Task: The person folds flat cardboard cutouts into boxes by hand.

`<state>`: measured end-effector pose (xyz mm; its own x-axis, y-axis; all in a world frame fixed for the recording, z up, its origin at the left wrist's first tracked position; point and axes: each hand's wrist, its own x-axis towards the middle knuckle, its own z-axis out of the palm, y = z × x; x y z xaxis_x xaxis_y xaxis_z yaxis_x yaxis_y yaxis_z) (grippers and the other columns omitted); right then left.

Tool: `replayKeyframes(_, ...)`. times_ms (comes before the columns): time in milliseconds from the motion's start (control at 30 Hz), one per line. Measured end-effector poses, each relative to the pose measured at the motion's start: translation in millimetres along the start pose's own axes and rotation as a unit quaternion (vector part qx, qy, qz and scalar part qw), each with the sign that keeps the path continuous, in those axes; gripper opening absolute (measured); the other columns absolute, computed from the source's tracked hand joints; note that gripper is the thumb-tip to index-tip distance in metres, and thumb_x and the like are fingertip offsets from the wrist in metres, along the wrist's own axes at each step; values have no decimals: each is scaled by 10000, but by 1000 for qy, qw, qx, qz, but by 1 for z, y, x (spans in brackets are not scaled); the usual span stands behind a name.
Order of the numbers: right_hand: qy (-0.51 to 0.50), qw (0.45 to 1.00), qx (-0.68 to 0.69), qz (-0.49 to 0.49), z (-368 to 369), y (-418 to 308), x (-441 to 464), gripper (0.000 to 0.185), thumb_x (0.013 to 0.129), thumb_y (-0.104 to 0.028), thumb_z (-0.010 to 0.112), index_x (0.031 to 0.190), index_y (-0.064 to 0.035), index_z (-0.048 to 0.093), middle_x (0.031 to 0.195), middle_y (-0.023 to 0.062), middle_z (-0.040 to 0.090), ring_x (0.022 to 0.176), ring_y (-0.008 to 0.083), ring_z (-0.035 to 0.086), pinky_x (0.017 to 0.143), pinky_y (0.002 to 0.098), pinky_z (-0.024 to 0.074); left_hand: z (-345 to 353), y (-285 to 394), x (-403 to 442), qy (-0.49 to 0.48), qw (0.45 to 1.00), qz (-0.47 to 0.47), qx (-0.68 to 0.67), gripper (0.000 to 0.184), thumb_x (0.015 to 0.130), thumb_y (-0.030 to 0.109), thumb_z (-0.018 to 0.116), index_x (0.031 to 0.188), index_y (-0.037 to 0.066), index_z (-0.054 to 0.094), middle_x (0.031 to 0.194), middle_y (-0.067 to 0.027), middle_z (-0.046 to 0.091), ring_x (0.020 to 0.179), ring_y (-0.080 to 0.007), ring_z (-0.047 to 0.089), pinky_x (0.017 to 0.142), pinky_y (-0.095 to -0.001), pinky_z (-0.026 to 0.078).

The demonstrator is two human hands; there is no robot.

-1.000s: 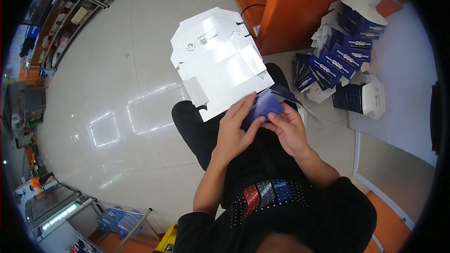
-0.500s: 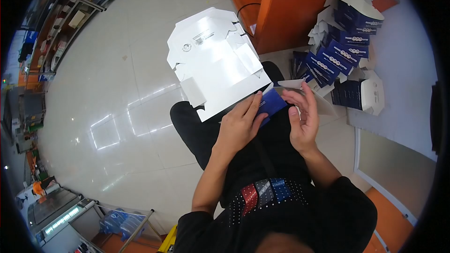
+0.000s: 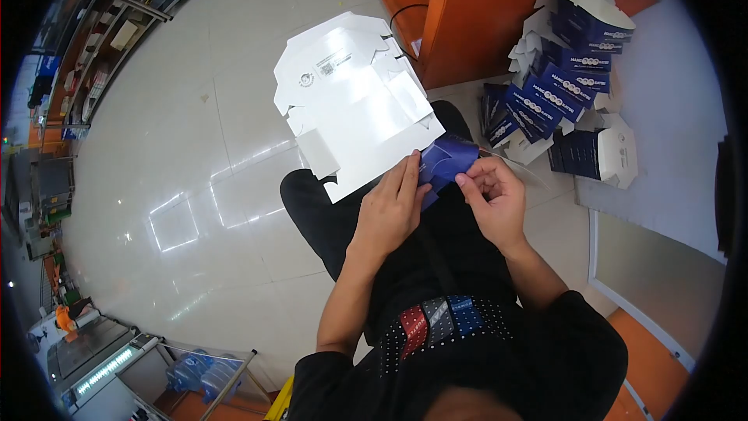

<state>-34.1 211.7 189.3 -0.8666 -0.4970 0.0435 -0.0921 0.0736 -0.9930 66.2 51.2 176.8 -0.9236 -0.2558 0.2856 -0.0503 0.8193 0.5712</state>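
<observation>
A partly folded cardboard box, white inside with a small printed logo and code, rests across my lap and knees. Its printed side shows as a blue flap at the near right edge, bent up and over. My left hand holds the near edge, fingers lying along it and thumb by the blue flap. With thumb and bent fingers, my right hand pinches the end of that blue flap. The underside of the box is hidden.
Several blue and white folded boxes lie piled at the right beside an orange wooden cabinet. Shelves line the far left. Large blue water bottles stand at lower left on the tiled floor.
My right hand has gone from spread fingers to a pinch on the blue flap, which is now folded over. My left hand has shifted slightly left with the box.
</observation>
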Motion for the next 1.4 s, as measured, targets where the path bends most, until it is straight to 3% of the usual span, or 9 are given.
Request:
replayKeyframes(400,-87,970,-225,-6,-16,-29,6,156,848,-10,747,966,-26,646,716,73,635,569,115,599,547,261,465,-7,10,-1,-16,1000,-24,8,529,901,133,693,1380,-13,523,1214,-192,653,999,-341,694,776,-392,594)
replayKeyframes(533,-55,978,-202,-16,-7,-18,-6,154,860,22,747,965,5,635,728,24,603,541,26,515,513,194,397,-4,11,-6,-1,999,-11,41,564,888,153,714,1378,-45,518,1186,-179,649,961,-295,685,772,-365,581)
replayKeyframes(767,-44,977,-210,11,8,-21,-17,133,899,-100,739,961,-50,633,721,37,677,518,122,617,505,266,475,3,27,-7,36,998,-20,47,563,879,132,716,1372,-56,520,1189,-201,646,957,-304,688,766,-364,584)
replayKeyframes(967,-57,977,-179,-100,-5,-23,-18,182,846,-65,776,962,-29,640,732,63,667,546,158,612,520,274,471,-7,22,-1,68,990,-118,-20,473,925,71,650,1373,-23,528,1187,-240,655,1000,-374,696,794,-402,583)
replayKeyframes(1100,12,957,-210,-202,-21,-11,-19,216,796,-8,775,959,-9,634,927,140,672,827,288,627,752,356,506,-24,-11,-12,101,938,-267,-198,411,1021,99,552,1423,16,528,1138,-159,688,880,-179,675,758,-287,527)
replayKeyframes(1200,51,973,-196,-108,-30,6,-22,456,902,-83,704,1308,0,514,1312,191,559,1118,275,581,941,368,466,-29,-26,-18,149,875,-290,-357,403,1057,155,524,1440,28,523,1059,-22,673,770,-45,515,668,-193,425)
replayKeyframes(1333,-5,998,0,66,-37,28,-23,503,1052,-203,505,1487,9,368,1461,175,464,1255,227,514,1066,341,394,-21,-23,-25,90,841,-293,-447,397,1071,163,504,1438,10,517,1109,-34,677,866,-50,542,775,-192,423)
replayKeyframes(1367,-9,997,-5,82,-33,30,-23,506,1073,-233,462,1504,9,351,1462,172,469,1269,217,504,1086,335,375,-11,-28,-31,60,833,-294,-464,429,1072,200,507,1436,-26,495,1336,-130,625,1166,-152,610,992,-289,481)
replayKeyframes(1400,-16,995,-8,96,-34,34,-23,513,1094,-262,419,1521,9,335,1464,168,474,1283,206,494,1107,329,356,-1,-27,-31,73,833,-289,-465,440,1077,234,495,1427,-31,502,1349,-133,613,1164,-172,617,992,-302,491)
